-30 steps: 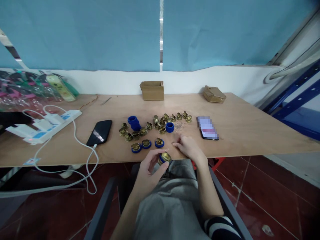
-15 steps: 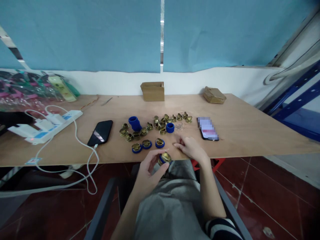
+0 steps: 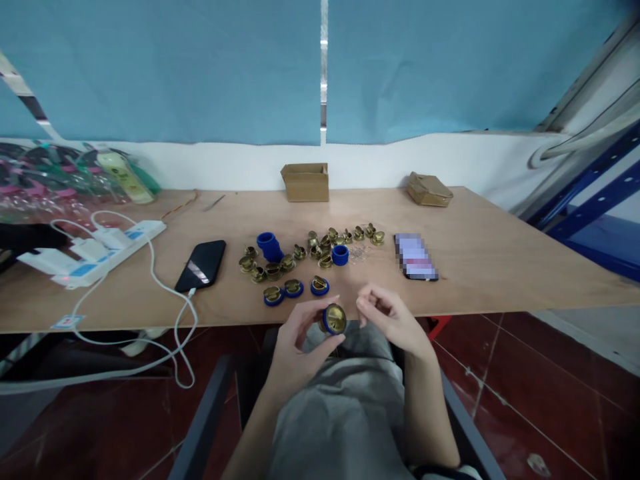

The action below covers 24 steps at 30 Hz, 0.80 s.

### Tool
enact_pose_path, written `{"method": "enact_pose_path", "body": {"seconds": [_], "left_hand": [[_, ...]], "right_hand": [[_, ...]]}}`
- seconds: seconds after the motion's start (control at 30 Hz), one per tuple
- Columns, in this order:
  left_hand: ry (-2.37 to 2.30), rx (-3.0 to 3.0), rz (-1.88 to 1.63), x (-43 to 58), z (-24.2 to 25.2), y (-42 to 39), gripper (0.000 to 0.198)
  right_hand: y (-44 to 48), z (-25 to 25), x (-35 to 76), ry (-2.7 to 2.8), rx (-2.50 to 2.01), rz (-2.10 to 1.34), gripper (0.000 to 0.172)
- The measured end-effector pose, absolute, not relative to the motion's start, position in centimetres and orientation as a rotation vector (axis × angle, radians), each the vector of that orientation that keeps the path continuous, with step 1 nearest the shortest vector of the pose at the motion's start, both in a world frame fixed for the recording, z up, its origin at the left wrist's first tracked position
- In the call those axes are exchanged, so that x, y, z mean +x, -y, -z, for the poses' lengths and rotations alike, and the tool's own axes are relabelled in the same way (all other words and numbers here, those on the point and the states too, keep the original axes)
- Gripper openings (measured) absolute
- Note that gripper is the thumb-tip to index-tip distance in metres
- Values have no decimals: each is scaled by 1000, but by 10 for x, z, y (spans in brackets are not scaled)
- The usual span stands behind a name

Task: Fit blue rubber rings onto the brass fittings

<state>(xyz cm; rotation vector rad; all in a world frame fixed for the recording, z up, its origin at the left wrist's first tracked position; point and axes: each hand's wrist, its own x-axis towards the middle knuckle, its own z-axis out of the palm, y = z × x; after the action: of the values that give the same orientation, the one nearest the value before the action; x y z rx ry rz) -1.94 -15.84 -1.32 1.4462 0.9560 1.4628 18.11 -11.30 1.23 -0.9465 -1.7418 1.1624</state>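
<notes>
Between thumb and fingers, my left hand [image 3: 301, 340] grips a brass piece with a blue ring [image 3: 335, 319] just past the table's front edge. My right hand [image 3: 389, 313] is to the right of it, its thumb and fingertips pinched together; anything between them is too small to make out. Beyond my hands, several brass pieces [image 3: 287, 263] lie on the table, and three in blue rings [image 3: 320, 286] form a row nearest me. A stack of blue rings [image 3: 270, 247] leans at the left, and blue rings [image 3: 341, 255] sit beside small thin metal bits [image 3: 359, 253].
A black phone [image 3: 201, 265] and a white power strip [image 3: 113, 257] with cables lie left. Another phone [image 3: 416, 257] lies right. An open cardboard box [image 3: 307, 183] and a brown packet [image 3: 429, 190] stand at the back; bottles [image 3: 123, 175] crowd the far left.
My right hand has lifted off the tabletop and moved toward me and slightly right, fingers pinched. The brass piece in my left hand has turned, its round face now more toward the right hand.
</notes>
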Motion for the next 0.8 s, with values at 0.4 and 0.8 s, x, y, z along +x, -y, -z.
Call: {"method": "enact_pose_path", "body": {"seconds": [0.4,0.8], "left_hand": [[-1032,1778,-1471,-23,7,168,37],[-955,1958,-1492,-20,8,168,42]], "right_hand": [[140,13,160,1266,-592,-1590,42],[139,19,160,1278,-588,-1637,42]]}}
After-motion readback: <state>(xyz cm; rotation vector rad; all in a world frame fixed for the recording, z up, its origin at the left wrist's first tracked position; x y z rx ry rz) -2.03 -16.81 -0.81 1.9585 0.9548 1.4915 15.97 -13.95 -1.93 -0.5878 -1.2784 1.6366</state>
